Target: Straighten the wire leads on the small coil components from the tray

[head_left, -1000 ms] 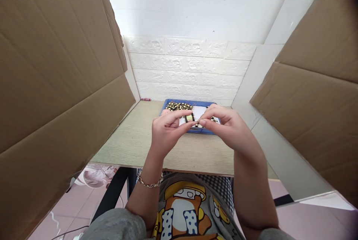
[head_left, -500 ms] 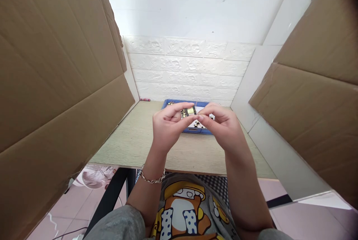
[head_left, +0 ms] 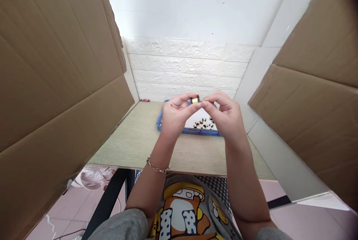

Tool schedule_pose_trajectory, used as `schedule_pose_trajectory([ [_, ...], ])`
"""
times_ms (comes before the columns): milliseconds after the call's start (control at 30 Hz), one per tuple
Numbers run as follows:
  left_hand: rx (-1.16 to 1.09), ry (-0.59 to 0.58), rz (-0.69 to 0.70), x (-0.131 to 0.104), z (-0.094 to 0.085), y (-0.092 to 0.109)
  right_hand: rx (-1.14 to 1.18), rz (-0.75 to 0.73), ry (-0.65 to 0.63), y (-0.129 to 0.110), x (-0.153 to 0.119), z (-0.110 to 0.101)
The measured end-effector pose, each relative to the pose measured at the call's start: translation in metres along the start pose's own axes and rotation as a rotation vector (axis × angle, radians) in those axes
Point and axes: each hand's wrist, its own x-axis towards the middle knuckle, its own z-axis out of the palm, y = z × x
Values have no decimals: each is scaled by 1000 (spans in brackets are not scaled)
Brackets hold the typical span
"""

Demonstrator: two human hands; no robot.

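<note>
A small yellow-and-black component is pinched between the thumb and fingers of my left hand, raised over the blue tray. My right hand has its thumb and index finger pressed together at the component's right end; what they pinch is too small to make out. Several similar components lie on the white bottom of the tray, below and between my hands. Both hands hide parts of the tray.
The tray stands on a light wooden table against a white brick-patterned wall. Large cardboard panels rise at the left and right. A red marker lies at the table's back left corner.
Both hands have risen slightly, the left one also shifting right with the component. More of the tray's white bottom and the loose components now shows beneath them.
</note>
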Motion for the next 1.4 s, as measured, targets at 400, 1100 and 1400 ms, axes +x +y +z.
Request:
schedule_pose_trajectory([
  [400, -756, -47, -601, -9, -3, -6, -62, 38, -47, 7, 0, 11],
  [1100, -908, -5, -655, -28, -2, 9, -315, -16, -85, -31, 10, -1],
  [1400, -949, -16, -721, -35, -4, 15, -181, 99, -410, -41, 33, -16],
])
